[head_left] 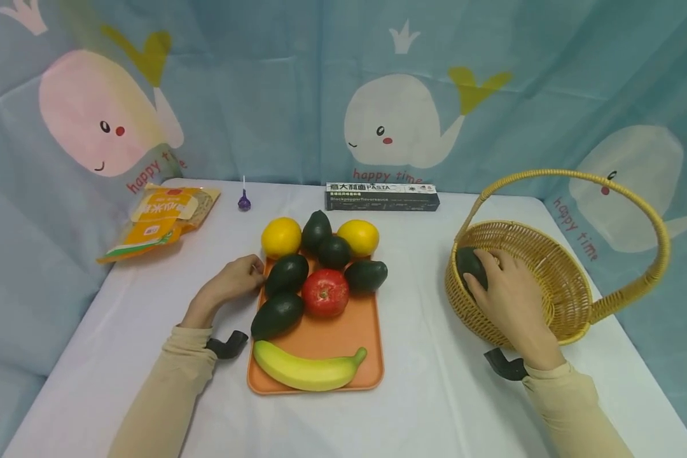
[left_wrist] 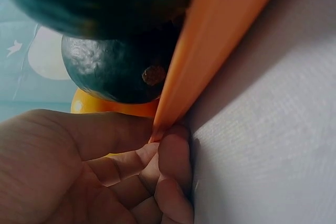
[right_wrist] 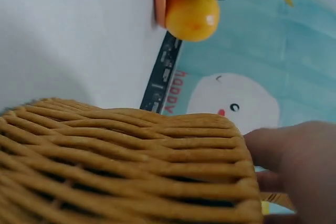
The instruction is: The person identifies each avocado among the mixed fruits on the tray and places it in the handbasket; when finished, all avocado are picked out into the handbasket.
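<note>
My left hand (head_left: pixel 238 280) pinches the left rim of an orange tray (head_left: pixel 343 356); the left wrist view shows thumb and fingers on that rim (left_wrist: pixel 197 56). My right hand (head_left: pixel 512 296) reaches into a wicker basket (head_left: pixel 567 280) and grips a dark green avocado (head_left: pixel 472 267) against its left inner side. In the right wrist view the basket wall (right_wrist: pixel 131 156) hides the avocado and part of the hand. On the tray lie several avocados (head_left: pixel 286 275), a red pomegranate (head_left: pixel 325 292), two yellow lemons (head_left: pixel 281 237) and a banana (head_left: pixel 309 367) along the near edge.
An orange-yellow food bag (head_left: pixel 160 219) lies at the back left, with a purple lollipop (head_left: pixel 243 202) to its right. A dark pasta box (head_left: pixel 382 197) stands by the back curtain. The basket's tall handle (head_left: pixel 572 173) arches above its opening.
</note>
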Motion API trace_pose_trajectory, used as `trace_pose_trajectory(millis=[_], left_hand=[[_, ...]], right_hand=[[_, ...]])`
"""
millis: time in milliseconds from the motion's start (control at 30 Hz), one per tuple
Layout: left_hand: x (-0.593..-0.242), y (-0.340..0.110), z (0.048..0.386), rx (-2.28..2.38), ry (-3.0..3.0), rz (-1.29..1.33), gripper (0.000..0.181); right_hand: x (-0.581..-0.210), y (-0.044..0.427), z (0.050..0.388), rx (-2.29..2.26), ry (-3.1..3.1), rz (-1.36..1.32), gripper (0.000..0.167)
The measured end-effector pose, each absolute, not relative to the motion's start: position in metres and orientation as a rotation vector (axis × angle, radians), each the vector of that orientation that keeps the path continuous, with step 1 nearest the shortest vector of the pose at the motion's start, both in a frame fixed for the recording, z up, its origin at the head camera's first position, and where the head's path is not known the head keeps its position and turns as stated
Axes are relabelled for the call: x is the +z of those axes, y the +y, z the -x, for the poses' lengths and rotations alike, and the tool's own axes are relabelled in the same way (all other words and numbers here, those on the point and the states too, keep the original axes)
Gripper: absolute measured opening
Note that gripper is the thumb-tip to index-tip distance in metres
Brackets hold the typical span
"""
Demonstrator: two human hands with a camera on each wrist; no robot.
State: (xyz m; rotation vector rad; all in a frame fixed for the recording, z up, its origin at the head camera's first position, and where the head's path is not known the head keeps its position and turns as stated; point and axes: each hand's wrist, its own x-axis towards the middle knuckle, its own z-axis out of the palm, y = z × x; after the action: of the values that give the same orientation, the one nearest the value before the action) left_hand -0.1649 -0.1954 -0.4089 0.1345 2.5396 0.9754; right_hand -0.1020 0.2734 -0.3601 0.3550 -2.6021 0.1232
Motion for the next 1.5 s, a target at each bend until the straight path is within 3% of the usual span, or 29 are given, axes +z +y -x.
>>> trace_pose_trajectory(millis=[267,567,700,1000,1233,1500], left_hand=[[-0.413,-0.195,0.164,0.986,2.544,-0.15,0.02],[-0.408,-0.197,0.167,0.944,2.558,-0.144,0.021],[-0.405,-0.199,0.167,0.942,2.566,-0.132,0.021],[-0.41,-0.196,0.166,0.967,2.566,-0.131,0.021],[-0.416,-0.193,0.162,0.977,2.565,-0.11,0.02],[-0.41,-0.196,0.163,0.966,2.565,-0.113,0.02]], right_hand=[[-0.366,0.277,0.104,0.167,-2.837,-0.329,0.027],[-0.355,0.265,0.098,0.263,-2.768,-0.347,0.035],[-0.348,0.228,0.102,0.299,-2.611,-0.489,0.038],[-0.362,0.149,0.119,0.14,-2.717,-0.88,0.068],[-0.385,0.135,0.12,0.153,-2.721,-0.946,0.055],[-0.365,0.166,0.109,0.296,-2.655,-0.741,0.058]])
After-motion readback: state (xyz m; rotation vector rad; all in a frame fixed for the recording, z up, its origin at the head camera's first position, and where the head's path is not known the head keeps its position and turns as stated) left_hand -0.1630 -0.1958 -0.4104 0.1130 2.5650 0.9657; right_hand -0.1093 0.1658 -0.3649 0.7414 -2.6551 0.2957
